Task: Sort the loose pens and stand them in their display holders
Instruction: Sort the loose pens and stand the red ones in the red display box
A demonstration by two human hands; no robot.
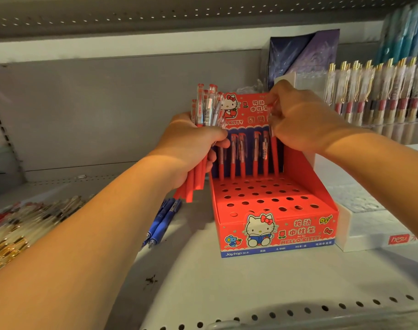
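The person is filling the back row of the red display holder (pixel 274 225), which is sitting on the shelf (pixel 250 282) between a white box (pixel 374 232) on its right and loose pens on its left. The right hand (pixel 300 120) is pinching the top of a single red pen (pixel 274 158) and appears to be lowering its tip into the rightmost hole of that row; five pens (pixel 241 156) are already standing there. The left hand (pixel 191 148) is closed around a bundle of red pens (pixel 206 108), held upright just beside the holder's backboard. Judging from the many empty holes in front, the sorting is at an early stage; the next move is likely calling for seating this pen straight, then drawing another from the bundle. Two blue pens (pixel 162 220) are lying on the shelf under the left forearm, and a mixed heap (pixel 25 225) is lying at the far left, too blurred to sort by kind. The right hand is hiding the pen's clip end, and whether its tip is already in the hole is hard to tell.
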